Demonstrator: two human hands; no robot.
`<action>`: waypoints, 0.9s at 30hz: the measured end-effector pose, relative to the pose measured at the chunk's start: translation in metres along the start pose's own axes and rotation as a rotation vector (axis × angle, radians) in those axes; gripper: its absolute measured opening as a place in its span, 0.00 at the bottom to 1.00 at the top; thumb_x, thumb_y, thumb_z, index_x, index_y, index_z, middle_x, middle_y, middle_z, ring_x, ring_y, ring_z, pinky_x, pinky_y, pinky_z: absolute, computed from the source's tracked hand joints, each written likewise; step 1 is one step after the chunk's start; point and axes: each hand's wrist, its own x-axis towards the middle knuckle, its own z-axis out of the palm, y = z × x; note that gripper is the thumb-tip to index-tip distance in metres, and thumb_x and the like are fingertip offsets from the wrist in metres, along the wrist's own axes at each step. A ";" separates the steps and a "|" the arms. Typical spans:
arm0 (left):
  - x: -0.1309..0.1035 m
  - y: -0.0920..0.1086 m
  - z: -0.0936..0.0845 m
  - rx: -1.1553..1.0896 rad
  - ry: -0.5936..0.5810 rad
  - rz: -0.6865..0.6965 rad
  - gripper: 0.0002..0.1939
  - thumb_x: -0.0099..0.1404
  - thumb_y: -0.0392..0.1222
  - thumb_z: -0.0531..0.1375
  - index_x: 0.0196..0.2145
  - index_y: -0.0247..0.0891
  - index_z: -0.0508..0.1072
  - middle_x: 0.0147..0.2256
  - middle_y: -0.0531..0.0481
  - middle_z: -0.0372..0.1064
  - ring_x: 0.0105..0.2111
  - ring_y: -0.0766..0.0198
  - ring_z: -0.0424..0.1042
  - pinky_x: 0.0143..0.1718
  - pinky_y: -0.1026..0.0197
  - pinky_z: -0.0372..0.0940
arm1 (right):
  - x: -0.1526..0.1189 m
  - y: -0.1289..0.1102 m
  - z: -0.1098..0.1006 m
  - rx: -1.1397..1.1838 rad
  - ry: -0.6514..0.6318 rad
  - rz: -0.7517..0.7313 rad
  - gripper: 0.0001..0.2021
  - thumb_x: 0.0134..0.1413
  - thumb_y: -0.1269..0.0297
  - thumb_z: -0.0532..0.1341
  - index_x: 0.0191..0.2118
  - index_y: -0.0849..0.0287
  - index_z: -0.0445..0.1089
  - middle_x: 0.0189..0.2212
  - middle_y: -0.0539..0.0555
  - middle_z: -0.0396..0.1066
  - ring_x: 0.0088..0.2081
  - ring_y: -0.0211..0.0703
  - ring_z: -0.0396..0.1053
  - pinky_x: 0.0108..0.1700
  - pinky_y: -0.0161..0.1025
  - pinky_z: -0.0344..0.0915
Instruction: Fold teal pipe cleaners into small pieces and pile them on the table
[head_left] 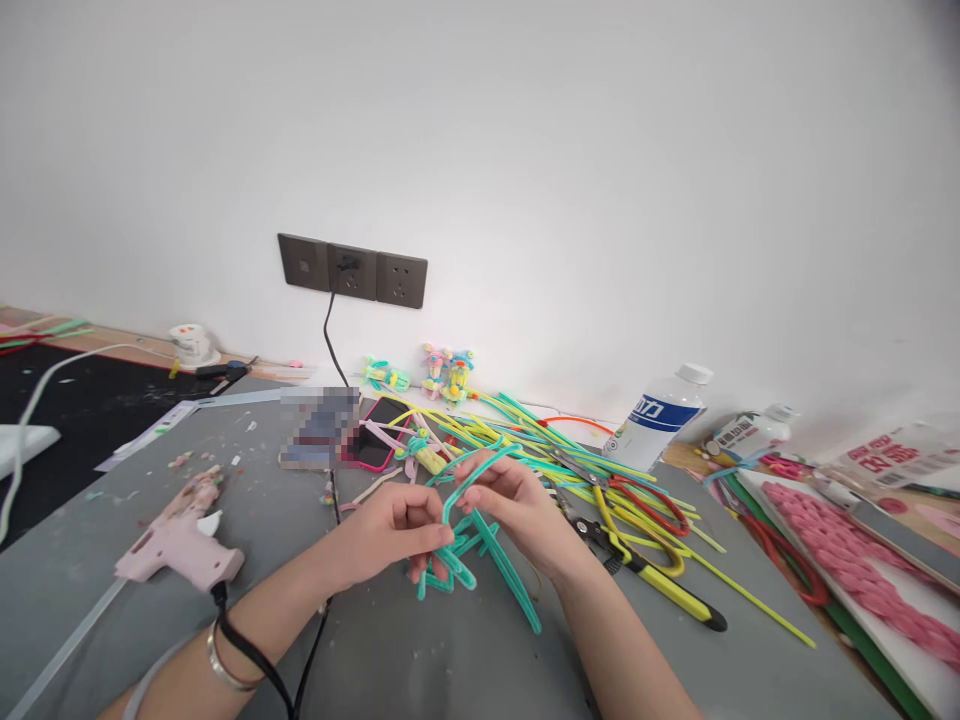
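Note:
Bent teal pipe cleaners (491, 555) form a loose folded shape between my two hands, above the grey mat. My left hand (397, 535) pinches the shape on its left side, thumb pressed against the curled fingers. On the other side, my right hand (510, 505) pinches a teal strand that rises in a bend, with thumb and forefinger closed on it. A long doubled strand hangs down to the lower right, below my right palm. Part of the shape is hidden behind my left fingers.
Yellow and green pipe cleaners (510, 420), scissors (649, 500) and yellow-handled pliers (667, 590) lie right of my hands. A pink glue gun (184, 540) with its cable rests left. Behind are phones (382, 430), small pipe-cleaner figures (457, 375) and a bottle (660, 415).

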 end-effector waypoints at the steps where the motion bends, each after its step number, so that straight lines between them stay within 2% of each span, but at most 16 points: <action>1: 0.000 0.001 0.000 0.008 0.006 0.006 0.19 0.61 0.53 0.68 0.27 0.35 0.69 0.21 0.49 0.75 0.19 0.69 0.71 0.20 0.69 0.65 | 0.000 0.001 0.003 -0.010 -0.032 0.008 0.13 0.48 0.54 0.73 0.35 0.56 0.77 0.29 0.49 0.73 0.31 0.40 0.70 0.37 0.38 0.67; 3: 0.001 0.003 0.000 0.015 0.009 0.013 0.18 0.60 0.53 0.68 0.29 0.35 0.71 0.22 0.49 0.75 0.19 0.68 0.72 0.20 0.69 0.65 | -0.001 0.002 0.008 -0.016 -0.101 0.020 0.12 0.49 0.54 0.73 0.34 0.56 0.77 0.29 0.50 0.72 0.31 0.41 0.70 0.36 0.38 0.68; 6: 0.000 0.008 0.000 0.007 -0.006 -0.007 0.19 0.58 0.54 0.69 0.28 0.35 0.71 0.20 0.52 0.73 0.20 0.66 0.74 0.19 0.69 0.65 | -0.003 0.000 0.008 -0.076 -0.128 -0.011 0.12 0.51 0.53 0.71 0.32 0.57 0.77 0.29 0.50 0.72 0.32 0.41 0.70 0.36 0.37 0.67; 8: -0.002 0.010 0.001 0.008 -0.066 -0.036 0.19 0.58 0.53 0.69 0.27 0.36 0.70 0.20 0.52 0.72 0.21 0.65 0.75 0.19 0.69 0.65 | -0.005 -0.004 0.002 -0.173 -0.163 -0.032 0.11 0.54 0.54 0.70 0.32 0.56 0.77 0.30 0.51 0.73 0.33 0.42 0.70 0.38 0.38 0.67; 10: -0.004 0.010 0.002 0.030 -0.166 -0.072 0.19 0.59 0.53 0.69 0.27 0.36 0.70 0.20 0.52 0.72 0.20 0.65 0.75 0.18 0.69 0.64 | -0.007 -0.008 -0.004 -0.276 -0.294 0.009 0.11 0.56 0.54 0.69 0.32 0.57 0.78 0.29 0.51 0.74 0.33 0.43 0.70 0.40 0.40 0.67; 12: -0.004 0.008 0.002 0.057 -0.238 -0.101 0.18 0.60 0.53 0.68 0.28 0.36 0.71 0.20 0.51 0.73 0.20 0.65 0.75 0.19 0.69 0.65 | -0.008 -0.011 -0.009 -0.289 -0.392 0.070 0.11 0.55 0.54 0.69 0.32 0.57 0.78 0.28 0.50 0.74 0.32 0.42 0.71 0.39 0.39 0.68; 13: -0.004 0.007 0.002 0.065 -0.235 -0.103 0.18 0.61 0.53 0.68 0.29 0.35 0.71 0.21 0.50 0.74 0.20 0.65 0.75 0.19 0.68 0.65 | -0.008 -0.011 -0.011 -0.275 -0.401 0.093 0.11 0.55 0.54 0.69 0.32 0.58 0.78 0.28 0.50 0.75 0.32 0.41 0.71 0.39 0.39 0.69; 16: -0.001 0.004 0.000 0.093 -0.095 -0.050 0.16 0.62 0.52 0.66 0.32 0.35 0.72 0.23 0.51 0.74 0.19 0.68 0.71 0.21 0.69 0.65 | -0.005 -0.008 -0.014 -0.186 -0.284 0.108 0.13 0.54 0.53 0.69 0.33 0.59 0.76 0.27 0.50 0.75 0.30 0.41 0.73 0.37 0.38 0.69; 19: 0.002 0.004 -0.002 0.148 0.115 0.051 0.12 0.64 0.49 0.65 0.34 0.36 0.72 0.22 0.54 0.71 0.19 0.70 0.67 0.20 0.70 0.62 | 0.000 -0.003 -0.017 -0.144 -0.034 0.032 0.13 0.55 0.53 0.69 0.33 0.58 0.74 0.26 0.50 0.75 0.30 0.41 0.72 0.38 0.38 0.68; 22: 0.004 0.007 -0.002 0.177 0.236 0.135 0.10 0.63 0.46 0.65 0.33 0.37 0.71 0.22 0.56 0.69 0.20 0.70 0.66 0.21 0.70 0.62 | 0.003 0.000 -0.019 -0.028 0.168 -0.022 0.14 0.52 0.52 0.71 0.32 0.56 0.72 0.26 0.50 0.75 0.30 0.42 0.72 0.40 0.39 0.67; 24: 0.004 0.008 -0.001 0.179 0.275 0.173 0.10 0.62 0.45 0.65 0.32 0.37 0.71 0.24 0.56 0.68 0.20 0.71 0.65 0.22 0.69 0.63 | 0.003 0.001 -0.017 0.036 0.217 -0.028 0.14 0.50 0.52 0.72 0.31 0.56 0.71 0.27 0.50 0.76 0.31 0.42 0.71 0.40 0.40 0.67; 27: 0.004 0.007 0.000 0.169 0.353 0.212 0.09 0.59 0.43 0.66 0.32 0.36 0.71 0.27 0.55 0.69 0.21 0.70 0.68 0.24 0.68 0.66 | 0.003 0.005 -0.010 0.041 0.214 -0.042 0.14 0.49 0.54 0.73 0.30 0.55 0.71 0.28 0.51 0.76 0.33 0.44 0.71 0.39 0.40 0.65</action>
